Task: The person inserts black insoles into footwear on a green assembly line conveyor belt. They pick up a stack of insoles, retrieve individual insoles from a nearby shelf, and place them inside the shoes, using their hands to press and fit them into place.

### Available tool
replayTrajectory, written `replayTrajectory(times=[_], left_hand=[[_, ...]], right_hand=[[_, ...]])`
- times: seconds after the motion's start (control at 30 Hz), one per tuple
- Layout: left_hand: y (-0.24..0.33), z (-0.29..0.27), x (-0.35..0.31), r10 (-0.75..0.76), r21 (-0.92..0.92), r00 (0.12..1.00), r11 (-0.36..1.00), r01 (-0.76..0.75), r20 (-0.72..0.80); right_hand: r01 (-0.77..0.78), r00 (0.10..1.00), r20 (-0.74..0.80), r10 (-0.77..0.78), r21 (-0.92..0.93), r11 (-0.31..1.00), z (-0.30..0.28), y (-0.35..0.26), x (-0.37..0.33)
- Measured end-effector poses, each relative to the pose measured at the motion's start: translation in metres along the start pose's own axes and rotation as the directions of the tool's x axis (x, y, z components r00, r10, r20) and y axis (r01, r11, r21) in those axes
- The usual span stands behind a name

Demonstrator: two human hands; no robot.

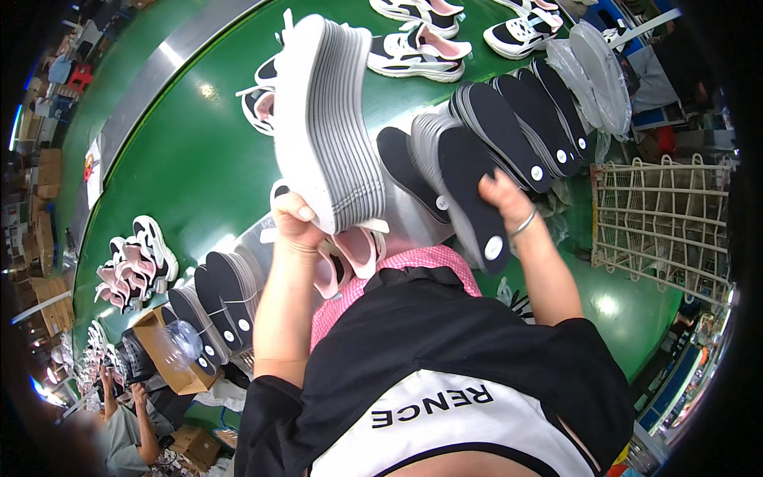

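My left hand (pixel 297 224) grips the heel end of a thick stack of insoles (pixel 332 119), held up with a pale underside turned to the left and many grey edges showing. My right hand (pixel 507 200) is closed on the side of another insole stack (pixel 469 171), black on top with a round white sticker at the heel; its fingers are partly hidden behind the stack. Between the two stacks, a black insole (pixel 409 171) lies tilted. Below my left hand, a pink-lined shoe (pixel 359 253) shows in part under the held stack.
More black insole stacks (pixel 513 131) lie at the right, beside clear plastic bags (pixel 600 75). White-and-black shoes (pixel 417 56) stand on the green table (pixel 191 151). Tied insole stacks (pixel 226 294) and a cardboard box (pixel 171 358) sit at left. A wire rack (pixel 664 219) stands right; another person (pixel 127 429) sits lower left.
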State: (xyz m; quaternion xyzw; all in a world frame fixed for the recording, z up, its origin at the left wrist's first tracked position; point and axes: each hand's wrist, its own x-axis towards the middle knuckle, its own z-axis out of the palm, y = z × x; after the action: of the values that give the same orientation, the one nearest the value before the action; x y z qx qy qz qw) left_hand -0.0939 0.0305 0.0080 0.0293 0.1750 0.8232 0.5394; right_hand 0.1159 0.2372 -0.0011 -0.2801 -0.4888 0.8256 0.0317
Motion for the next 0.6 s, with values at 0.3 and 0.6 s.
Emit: replayTrajectory(times=[0.3, 0.6], left_hand=[[0.016, 0.030, 0.005, 0.191, 0.977, 0.973, 0.143, -0.160, 0.131], [-0.006, 0.045, 0.011, -0.188, 0.490, 0.769, -0.674, -0.553, 0.610]], right_hand=[[-0.181, 0.971, -0.220, 0.092, -0.433, 0.883, -0.085, 0.012, 0.065], [-0.257, 0.951, -0.310, -0.008, -0.803, 0.538, -0.038, -0.018, 0.062]])
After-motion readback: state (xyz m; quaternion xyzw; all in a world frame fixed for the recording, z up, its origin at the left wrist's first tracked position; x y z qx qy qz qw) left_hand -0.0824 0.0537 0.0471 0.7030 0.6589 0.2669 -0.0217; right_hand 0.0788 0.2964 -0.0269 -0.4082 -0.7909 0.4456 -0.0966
